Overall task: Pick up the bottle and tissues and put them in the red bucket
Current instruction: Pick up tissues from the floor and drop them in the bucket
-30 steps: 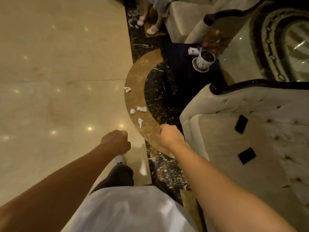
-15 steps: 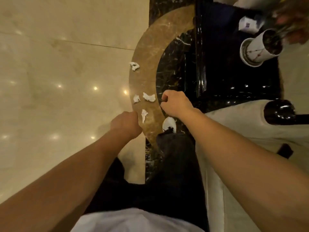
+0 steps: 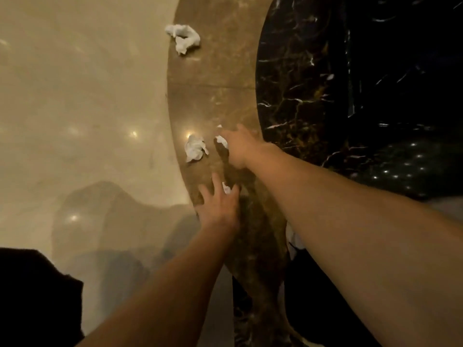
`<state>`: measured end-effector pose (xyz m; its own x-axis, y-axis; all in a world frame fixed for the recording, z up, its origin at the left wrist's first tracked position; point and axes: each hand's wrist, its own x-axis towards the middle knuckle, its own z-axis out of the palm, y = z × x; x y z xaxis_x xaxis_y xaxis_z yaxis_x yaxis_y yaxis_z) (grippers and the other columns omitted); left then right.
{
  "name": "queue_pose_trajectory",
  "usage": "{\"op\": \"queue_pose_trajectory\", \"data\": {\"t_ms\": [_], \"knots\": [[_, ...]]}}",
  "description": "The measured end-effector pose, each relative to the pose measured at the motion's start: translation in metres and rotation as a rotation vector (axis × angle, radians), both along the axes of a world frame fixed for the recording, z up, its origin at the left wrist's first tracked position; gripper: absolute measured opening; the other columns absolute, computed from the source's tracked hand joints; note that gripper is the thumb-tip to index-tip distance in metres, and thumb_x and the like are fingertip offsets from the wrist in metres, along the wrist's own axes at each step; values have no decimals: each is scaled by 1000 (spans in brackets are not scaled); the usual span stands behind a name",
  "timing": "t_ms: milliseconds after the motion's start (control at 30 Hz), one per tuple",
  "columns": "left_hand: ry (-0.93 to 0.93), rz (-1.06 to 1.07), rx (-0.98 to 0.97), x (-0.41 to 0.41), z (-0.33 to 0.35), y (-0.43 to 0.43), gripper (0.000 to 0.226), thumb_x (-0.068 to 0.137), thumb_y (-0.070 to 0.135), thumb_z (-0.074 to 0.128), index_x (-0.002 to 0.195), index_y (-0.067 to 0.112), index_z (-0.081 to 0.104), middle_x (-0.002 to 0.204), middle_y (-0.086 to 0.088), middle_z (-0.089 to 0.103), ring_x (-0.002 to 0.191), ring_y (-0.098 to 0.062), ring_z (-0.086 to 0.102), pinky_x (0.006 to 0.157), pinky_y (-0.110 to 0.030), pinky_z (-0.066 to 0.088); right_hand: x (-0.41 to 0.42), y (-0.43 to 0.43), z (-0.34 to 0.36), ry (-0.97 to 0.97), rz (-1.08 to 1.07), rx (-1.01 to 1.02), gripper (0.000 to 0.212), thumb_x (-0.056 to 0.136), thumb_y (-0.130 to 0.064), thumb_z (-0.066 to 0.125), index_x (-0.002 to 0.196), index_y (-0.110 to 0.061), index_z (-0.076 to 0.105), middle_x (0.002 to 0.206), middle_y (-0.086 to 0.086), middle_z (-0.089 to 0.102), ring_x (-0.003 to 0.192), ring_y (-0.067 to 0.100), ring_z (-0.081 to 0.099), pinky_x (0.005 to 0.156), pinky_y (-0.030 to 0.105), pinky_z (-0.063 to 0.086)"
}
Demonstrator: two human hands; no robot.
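Hidden or cut off, as we see it:
- Tissue under left hand (image 3: 218, 206): only a white scrap (image 3: 226, 188) shows between the spread fingers.
- Tissue at right hand (image 3: 240, 148): mostly covered; two white bits (image 3: 222, 141) visible; we cannot tell whether it is gripped.
- Both forearms: cut by the lower edge.
- Dark shape (image 3: 37, 296), lower left: cropped, unidentifiable.

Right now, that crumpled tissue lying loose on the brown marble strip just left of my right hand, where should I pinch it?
Pinch the crumpled tissue from straight above, across its bunched upper middle. It lies flat on the brown marble band with ragged, thin edges, so these would likely tear or slip.
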<state>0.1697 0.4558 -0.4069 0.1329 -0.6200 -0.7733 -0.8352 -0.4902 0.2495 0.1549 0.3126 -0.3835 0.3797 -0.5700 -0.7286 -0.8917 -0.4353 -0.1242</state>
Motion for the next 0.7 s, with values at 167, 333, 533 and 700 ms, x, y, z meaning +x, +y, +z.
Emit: {"op": "queue_pose_trajectory", "data": {"t_ms": [167, 333, 533, 700], "knots": [[-104, -130, -284, -10, -55, 9, 69, 72, 35, 72, 131, 26, 39, 135, -8, 22, 115, -36, 23, 84, -52, 44, -6, 25, -58, -134, -100, -321, 56, 90, -4, 49, 137, -32, 41, 143, 9, 32, 124, 42, 31, 92, 47, 44], [97, -256, -268, -4, -54, 16, 23, 90, 25, 55, 109, 17, 64, 112, -9, 57, 101, -27, 53, 72, -37, 47, -9, 13, -61, -244, -213, -204, 27, 94, -9, 46, 117, -10, 60, 115, 18, 56, 100, 33, 56, 79, 29, 44], [151, -12, -285, 6, -22, 5, 14, 91, 18, 47, 100, 14, 58, 94, -12, 65, 88, -31, 63, 72, -40, 51, -5, 7, -35, -162, -267, 28, 36, 99, -29, 37, 94, -4, 62, 103, 23, 68, 83, 33, 63, 82, 36, 52], [205, 178, -274, 6, 54, -3, 33, 73, 29, 64, 103, 14, 61, 101, -8, 47, 94, -24, 45, 82, -38, 47, -2, 13, 49, -68, -218, 89, 42, 96, -38, 51, 107, 1, 65, 113, 17, 66, 106, 33, 60, 90, 33, 47]]}}
